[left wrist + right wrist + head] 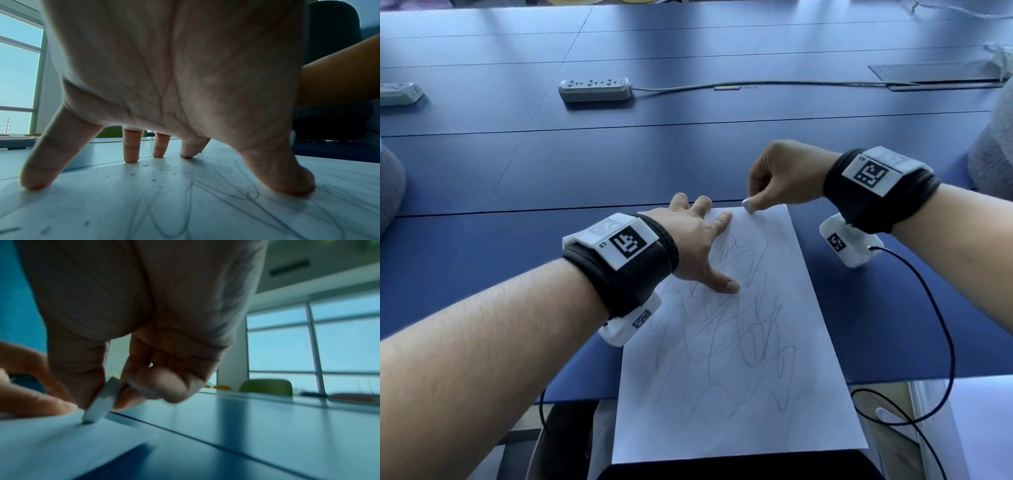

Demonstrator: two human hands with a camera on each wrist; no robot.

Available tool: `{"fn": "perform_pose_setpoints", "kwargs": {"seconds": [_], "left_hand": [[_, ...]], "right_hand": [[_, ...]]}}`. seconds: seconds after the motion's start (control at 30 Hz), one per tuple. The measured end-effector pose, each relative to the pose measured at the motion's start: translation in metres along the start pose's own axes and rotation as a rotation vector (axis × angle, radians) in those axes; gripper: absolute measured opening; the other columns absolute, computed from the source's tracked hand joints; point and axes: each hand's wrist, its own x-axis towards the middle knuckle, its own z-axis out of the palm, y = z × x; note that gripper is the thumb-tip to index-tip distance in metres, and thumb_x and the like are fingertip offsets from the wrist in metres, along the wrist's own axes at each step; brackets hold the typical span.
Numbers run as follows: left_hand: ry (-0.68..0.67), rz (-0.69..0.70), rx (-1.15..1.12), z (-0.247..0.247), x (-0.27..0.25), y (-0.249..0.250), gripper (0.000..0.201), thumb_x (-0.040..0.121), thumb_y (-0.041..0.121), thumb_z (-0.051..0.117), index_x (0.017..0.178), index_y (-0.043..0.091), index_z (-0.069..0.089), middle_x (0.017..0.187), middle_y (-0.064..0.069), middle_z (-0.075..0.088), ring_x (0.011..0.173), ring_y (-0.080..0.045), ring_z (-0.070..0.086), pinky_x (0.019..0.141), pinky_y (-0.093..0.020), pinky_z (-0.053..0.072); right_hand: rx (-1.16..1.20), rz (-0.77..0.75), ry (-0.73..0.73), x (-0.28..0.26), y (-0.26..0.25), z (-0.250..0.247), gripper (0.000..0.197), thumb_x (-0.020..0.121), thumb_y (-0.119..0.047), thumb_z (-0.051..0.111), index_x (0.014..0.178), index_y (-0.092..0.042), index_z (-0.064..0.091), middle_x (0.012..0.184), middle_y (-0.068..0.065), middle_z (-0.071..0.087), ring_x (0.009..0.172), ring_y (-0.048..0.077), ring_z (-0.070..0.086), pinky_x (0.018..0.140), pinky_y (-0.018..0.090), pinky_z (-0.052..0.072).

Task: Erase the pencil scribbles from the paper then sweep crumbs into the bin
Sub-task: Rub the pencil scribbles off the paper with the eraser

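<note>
On the blue bench (482,178), a white sheet of paper (801,394) was laid lengthwise, its near end overhanging the bench edge. Grey pencil scribbles (726,346) were spread over most of the sheet, while the far strip looked largely clean. The left hand (697,246) was spread flat on the upper left part of the paper, its fingers (131,146) straight and splayed, the fingertips and thumb pressed down on the sheet; nothing was held in its grip. Small dark crumbs (153,175) were scattered on the paper between those fingers, as seen from the left wrist. The right hand (787,178) was poised at the far edge of the sheet, its grip closed in a pinch on a small white eraser (102,400), held between thumb and fingertips. The eraser's lower edge was set against the paper near the far right corner, just beside the left index fingertip. A grey power strip (595,89) was lying well beyond the paper, its cable (756,84) trailing to the right. A second strip (399,93) was partly cut off at the left edge.
</note>
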Motion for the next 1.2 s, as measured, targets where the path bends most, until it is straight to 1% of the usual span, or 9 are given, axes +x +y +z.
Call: {"fn": "perform_pose_setpoints", "kwargs": {"seconds": [0.17, 0.37, 0.47, 0.57, 0.7, 0.83, 0.97, 1.1, 1.2], "left_hand": [[0.009, 0.004, -0.007, 0.000, 0.000, -0.002, 0.117, 0.064, 0.092, 0.050, 0.155, 0.036, 0.003, 0.158, 0.002, 0.010, 0.141, -0.029, 0.015, 0.097, -0.051, 0.047], [0.007, -0.001, -0.028, 0.001, -0.002, -0.001, 0.117, 0.064, 0.091, 0.051, 0.156, 0.037, 0.003, 0.157, 0.003, 0.009, 0.141, -0.028, 0.013, 0.099, -0.052, 0.046], [0.002, 0.003, -0.035, 0.001, -0.001, -0.001, 0.116, 0.064, 0.091, 0.052, 0.155, 0.038, 0.004, 0.158, 0.004, 0.007, 0.142, -0.028, 0.012, 0.100, -0.053, 0.045], [0.001, -0.004, -0.046, 0.003, -0.001, -0.002, 0.119, 0.062, 0.091, 0.052, 0.155, 0.039, 0.000, 0.159, 0.005, 0.006, 0.142, -0.027, 0.011, 0.099, -0.054, 0.045], [0.003, -0.006, -0.065, 0.003, -0.001, -0.004, 0.112, 0.061, 0.092, 0.052, 0.152, 0.040, 0.014, 0.159, 0.007, 0.004, 0.143, -0.027, 0.009, 0.097, -0.055, 0.047], [0.002, -0.004, -0.062, 0.004, -0.001, -0.003, 0.118, 0.061, 0.092, 0.051, 0.154, 0.042, 0.000, 0.160, 0.008, 0.003, 0.143, -0.026, 0.008, 0.099, -0.054, 0.046], [0.003, -0.012, -0.072, 0.005, -0.002, -0.004, 0.119, 0.061, 0.093, 0.050, 0.155, 0.041, -0.001, 0.161, 0.010, -0.001, 0.144, -0.025, 0.006, 0.101, -0.055, 0.044], [0.000, -0.028, -0.072, 0.006, -0.004, -0.003, 0.126, 0.062, 0.092, 0.050, 0.157, 0.029, -0.003, 0.164, 0.011, -0.002, 0.146, -0.022, 0.007, 0.107, -0.052, 0.039], [-0.008, -0.071, 0.029, -0.002, -0.013, 0.008, 0.117, 0.069, 0.088, 0.049, 0.153, 0.012, 0.023, 0.161, -0.005, 0.019, 0.143, -0.024, 0.023, 0.098, -0.043, 0.044]], "right_hand": [[-0.040, -0.120, -0.125, -0.007, -0.023, 0.013, 0.015, 0.075, -0.029, 0.077, 0.067, -0.019, 0.070, 0.060, -0.001, 0.064, 0.052, 0.015, 0.056, 0.051, 0.029, 0.051], [-0.048, -0.140, -0.009, -0.008, -0.022, 0.014, 0.012, 0.077, -0.027, 0.077, 0.069, -0.019, 0.073, 0.059, -0.008, 0.064, 0.051, 0.004, 0.054, 0.054, 0.023, 0.048], [-0.023, -0.132, -0.106, -0.011, -0.025, 0.014, 0.015, 0.077, -0.030, 0.078, 0.067, -0.021, 0.072, 0.057, -0.005, 0.064, 0.049, 0.010, 0.058, 0.051, 0.025, 0.054], [-0.097, -0.130, -0.002, -0.008, -0.022, 0.010, 0.015, 0.078, -0.031, 0.077, 0.067, -0.022, 0.072, 0.058, -0.008, 0.063, 0.054, 0.009, 0.059, 0.056, 0.027, 0.050], [-0.094, -0.198, -0.059, -0.013, -0.031, 0.021, 0.016, 0.077, -0.028, 0.077, 0.064, -0.023, 0.070, 0.057, -0.007, 0.063, 0.053, 0.010, 0.057, 0.055, 0.026, 0.050], [-0.043, -0.140, -0.031, -0.010, -0.023, 0.014, 0.016, 0.079, -0.032, 0.077, 0.068, -0.022, 0.072, 0.059, -0.007, 0.066, 0.057, 0.017, 0.065, 0.056, 0.030, 0.056], [0.099, -0.143, -0.154, -0.013, -0.018, 0.018, 0.015, 0.080, -0.029, 0.077, 0.072, -0.017, 0.073, 0.066, 0.005, 0.070, 0.061, 0.018, 0.069, 0.060, 0.030, 0.061], [0.454, 0.042, -0.059, -0.007, 0.000, 0.013, 0.021, 0.095, -0.021, 0.063, 0.087, -0.002, 0.059, 0.071, 0.009, 0.062, 0.061, 0.022, 0.066, 0.061, 0.040, 0.061], [0.678, 0.167, -0.080, -0.005, 0.010, 0.015, 0.015, 0.102, -0.016, 0.050, 0.090, -0.007, 0.050, 0.074, 0.011, 0.056, 0.058, 0.023, 0.060, 0.056, 0.035, 0.055]]}}
